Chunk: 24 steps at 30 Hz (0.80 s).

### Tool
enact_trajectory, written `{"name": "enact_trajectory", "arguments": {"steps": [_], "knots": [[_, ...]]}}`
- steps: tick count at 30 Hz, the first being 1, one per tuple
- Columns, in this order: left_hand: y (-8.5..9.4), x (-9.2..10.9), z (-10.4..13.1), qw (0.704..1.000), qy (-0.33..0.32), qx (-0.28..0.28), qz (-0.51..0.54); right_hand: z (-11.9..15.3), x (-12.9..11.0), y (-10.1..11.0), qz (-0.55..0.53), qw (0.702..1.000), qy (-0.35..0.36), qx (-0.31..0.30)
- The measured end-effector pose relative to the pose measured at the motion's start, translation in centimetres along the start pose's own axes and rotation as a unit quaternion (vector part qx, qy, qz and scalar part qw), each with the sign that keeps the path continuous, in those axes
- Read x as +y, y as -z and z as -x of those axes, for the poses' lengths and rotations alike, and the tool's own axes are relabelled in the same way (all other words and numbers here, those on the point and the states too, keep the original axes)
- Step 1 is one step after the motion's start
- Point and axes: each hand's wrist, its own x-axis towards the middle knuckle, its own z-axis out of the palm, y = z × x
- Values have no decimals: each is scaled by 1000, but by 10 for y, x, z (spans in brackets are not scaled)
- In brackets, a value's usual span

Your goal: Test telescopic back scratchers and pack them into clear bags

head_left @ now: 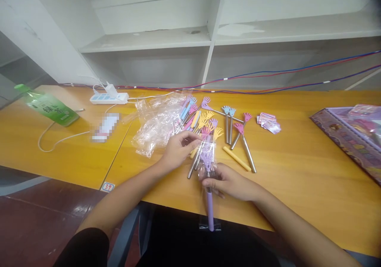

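Observation:
In front of me is a purple back scratcher (210,209) with a hand-shaped head, lying inside a narrow clear plastic bag (218,224). My right hand (233,183) is closed around the scratcher's neck through the bag. At the bag's upper end, my left hand (180,148) pinches the film between thumb and fingers. Just beyond my hands lies a pile of back scratchers in yellow, pink, blue and purple. To its right are a pink back scratcher (246,148) with a metal rod and a loose yellow handle tube (237,158).
A heap of clear plastic bags (157,124) lies left of the pile. Farther left are a power strip (108,97), a white cable and a tilted green bottle (49,106). Small printed cards (268,123) and an open purple box (345,140) sit right. Shelves (149,39) stand behind.

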Motion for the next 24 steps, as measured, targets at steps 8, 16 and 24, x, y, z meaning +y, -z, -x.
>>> {"name": "enact_trajectory", "arguments": {"steps": [8, 16, 24], "knots": [[5, 1, -4, 997, -18, 52, -46, 0, -1, -2, 51, 998, -21, -36], [1, -10, 1, 999, -11, 37, 38, -1, 4, -2, 28, 999, -24, -25], [-2, -8, 1, 989, 65, -53, 125, -2, 2, 3, -9, 1000, -14, -4]]}}
